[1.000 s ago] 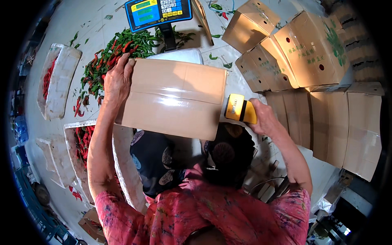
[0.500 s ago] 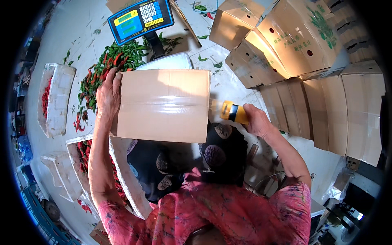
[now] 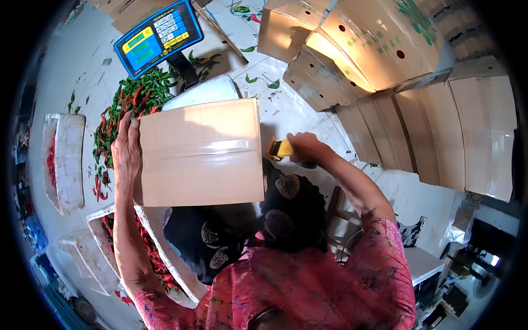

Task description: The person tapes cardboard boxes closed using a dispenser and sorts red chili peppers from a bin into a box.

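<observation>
A closed cardboard box (image 3: 198, 179) lies over my lap, a strip of clear tape running along the seam of its upper face. My left hand (image 3: 126, 146) grips the box at its left edge, the fingers pointing away from me along that side. Just off the right edge of the box, my right hand (image 3: 306, 148) is closed around a yellow and black tape dispenser (image 3: 281, 148). Part of the dispenser is covered by my fingers. The underside of the box cannot be seen.
Beyond the box stands a scale with a blue display (image 3: 159, 38) and pale pan (image 3: 206, 91). Green and red chili peppers (image 3: 140, 91) are heaped beside it. Foam boxes (image 3: 71, 165) stand at left, some with red chilies. Cartons (image 3: 385, 49) are stacked at right.
The tape dispenser has tilted and sits slightly lower beside the box's right edge, with my right hand turned over it. My left hand keeps its hold; the whole view has shifted.
</observation>
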Demonstrator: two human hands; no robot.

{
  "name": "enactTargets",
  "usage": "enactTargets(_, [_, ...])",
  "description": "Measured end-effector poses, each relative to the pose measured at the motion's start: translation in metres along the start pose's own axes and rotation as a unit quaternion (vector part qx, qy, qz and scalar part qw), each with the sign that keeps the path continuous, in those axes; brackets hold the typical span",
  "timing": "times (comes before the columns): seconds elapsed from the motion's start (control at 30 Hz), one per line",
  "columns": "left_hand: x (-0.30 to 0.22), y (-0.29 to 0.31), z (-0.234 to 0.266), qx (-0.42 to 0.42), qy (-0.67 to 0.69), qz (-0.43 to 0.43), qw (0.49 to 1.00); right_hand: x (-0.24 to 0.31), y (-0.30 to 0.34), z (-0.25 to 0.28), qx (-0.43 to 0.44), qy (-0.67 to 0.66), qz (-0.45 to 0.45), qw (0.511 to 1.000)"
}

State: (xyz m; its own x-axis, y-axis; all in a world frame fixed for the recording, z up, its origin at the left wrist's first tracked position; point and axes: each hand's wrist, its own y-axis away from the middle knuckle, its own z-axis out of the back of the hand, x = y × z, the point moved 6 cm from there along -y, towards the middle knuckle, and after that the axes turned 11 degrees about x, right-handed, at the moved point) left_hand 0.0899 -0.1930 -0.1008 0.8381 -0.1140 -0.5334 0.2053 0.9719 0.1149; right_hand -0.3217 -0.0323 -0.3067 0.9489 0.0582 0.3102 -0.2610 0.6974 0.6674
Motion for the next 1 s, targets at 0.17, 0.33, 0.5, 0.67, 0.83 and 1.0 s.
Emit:
enactTargets(0.17, [-0.009, -0.006, -0.006, 0.021, 0.029, 0.023, 0.999, -0.118, 0.001, -0.114, 0.030, -0.148, -0.127, 0.980])
enactTargets(0.33, [-0.005, -0.002, -0.001, 0.006, 0.010, 0.011, 1.000, -0.098, 0.003, -0.116, -0.057, -0.196, -0.150, 0.967])
enactTargets(0.5, [0.010, -0.004, -0.005, -0.012, -0.007, -0.007, 1.000, 0.061, 0.025, 0.064, -0.278, -0.726, 0.080, 0.624])
enactTargets(0.67, [0.016, -0.013, -0.012, -0.011, -0.025, 0.010, 1.000, 0.103, -0.009, 0.101, -0.457, -0.567, 0.166, 0.665])
enactTargets(0.83, [0.018, -0.007, -0.005, -0.028, -0.013, 0.004, 1.000, 0.080, -0.074, 0.042, -0.369, -0.598, 0.087, 0.706])
enactTargets(1.0, [0.037, -0.007, 0.012, -0.021, 0.021, 0.033, 0.999, 0.076, -0.086, 0.012, -0.437, -0.500, -0.012, 0.748])
